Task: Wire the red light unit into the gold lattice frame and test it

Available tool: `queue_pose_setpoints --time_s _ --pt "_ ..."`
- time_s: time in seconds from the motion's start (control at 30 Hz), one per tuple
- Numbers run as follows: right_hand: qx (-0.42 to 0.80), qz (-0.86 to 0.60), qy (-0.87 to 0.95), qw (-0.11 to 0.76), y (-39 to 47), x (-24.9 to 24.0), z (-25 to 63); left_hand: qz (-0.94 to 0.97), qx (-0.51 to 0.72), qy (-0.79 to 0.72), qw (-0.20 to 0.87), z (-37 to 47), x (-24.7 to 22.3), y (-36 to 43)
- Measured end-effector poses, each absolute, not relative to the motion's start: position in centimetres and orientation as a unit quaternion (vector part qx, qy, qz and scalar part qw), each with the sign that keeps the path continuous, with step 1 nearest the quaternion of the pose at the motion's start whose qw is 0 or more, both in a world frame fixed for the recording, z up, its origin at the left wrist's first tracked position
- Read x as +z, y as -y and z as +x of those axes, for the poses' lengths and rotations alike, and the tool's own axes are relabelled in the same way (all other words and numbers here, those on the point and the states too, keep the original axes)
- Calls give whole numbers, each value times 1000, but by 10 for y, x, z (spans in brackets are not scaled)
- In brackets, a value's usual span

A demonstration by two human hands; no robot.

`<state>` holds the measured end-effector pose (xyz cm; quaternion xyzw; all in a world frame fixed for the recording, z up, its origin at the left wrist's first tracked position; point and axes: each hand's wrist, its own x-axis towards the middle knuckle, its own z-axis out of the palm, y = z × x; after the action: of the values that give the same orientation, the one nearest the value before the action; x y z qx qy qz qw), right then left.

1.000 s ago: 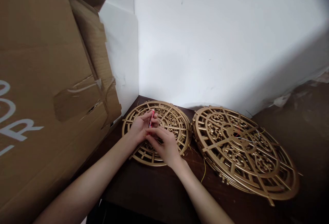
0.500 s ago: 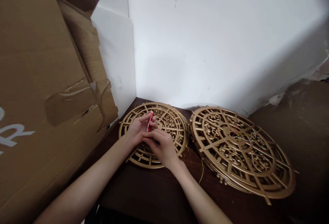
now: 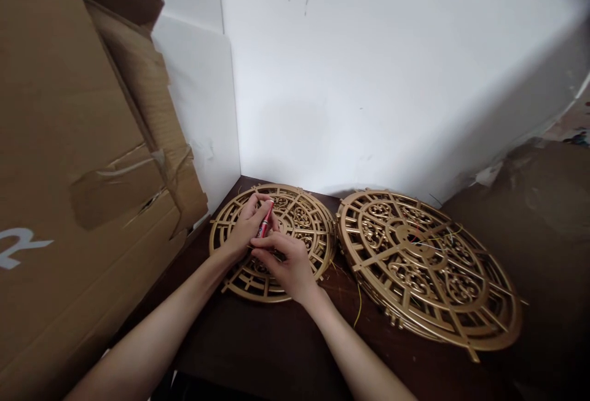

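A small red tube with a pale tip [image 3: 264, 219] is held in my left hand [image 3: 249, 226], its fingers curled round it. My right hand [image 3: 288, 263] is just below and to the right, thumb and forefinger pinched together close to the tube's lower end. Whatever is in that pinch is too small to make out. Both hands are above a stack of round gold openwork panels [image 3: 318, 260], partly covering its middle. To the right lies a second stack of gold round panels [image 3: 428, 247], with thin coloured threads across its centre.
A large cardboard box [image 3: 92, 131] with torn flaps stands at the left. Behind the panels rises a white wall [image 3: 322, 81]. The dark brown tabletop [image 3: 258, 346] runs under both stacks. A yellow thread [image 3: 358, 306] dangles between them, and brown wrapping [image 3: 548, 204] is at the right.
My left hand has turned, so its back now faces up and more of the red tube shows. My right hand stays pinched close by. The view has shifted slightly.
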<state>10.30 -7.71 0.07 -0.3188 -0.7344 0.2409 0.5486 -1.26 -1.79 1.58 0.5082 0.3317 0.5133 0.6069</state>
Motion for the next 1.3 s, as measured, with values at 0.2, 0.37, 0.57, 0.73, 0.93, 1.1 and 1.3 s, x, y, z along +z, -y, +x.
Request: queue_pose_setpoints --time_s 0.2,0.37,0.57,0.73,0.93,1.1,1.3 --pt "247 -317 739 541 76 0 104 527 527 -349 568 -14 15 15" --pt "265 -332 739 524 77 4 104 524 533 -368 553 -16 10 11" --pt "290 -332 734 516 77 4 107 532 528 -383 540 -15 11 9" --pt "305 -339 738 498 75 1 108 520 539 -392 535 -12 15 10" --pt "314 -344 738 488 74 0 108 505 539 -401 542 -10 20 14" --pt "315 -341 736 493 74 0 108 507 545 -405 531 -11 19 12" --pt "301 -347 741 490 75 1 109 512 544 -404 528 -12 13 10"
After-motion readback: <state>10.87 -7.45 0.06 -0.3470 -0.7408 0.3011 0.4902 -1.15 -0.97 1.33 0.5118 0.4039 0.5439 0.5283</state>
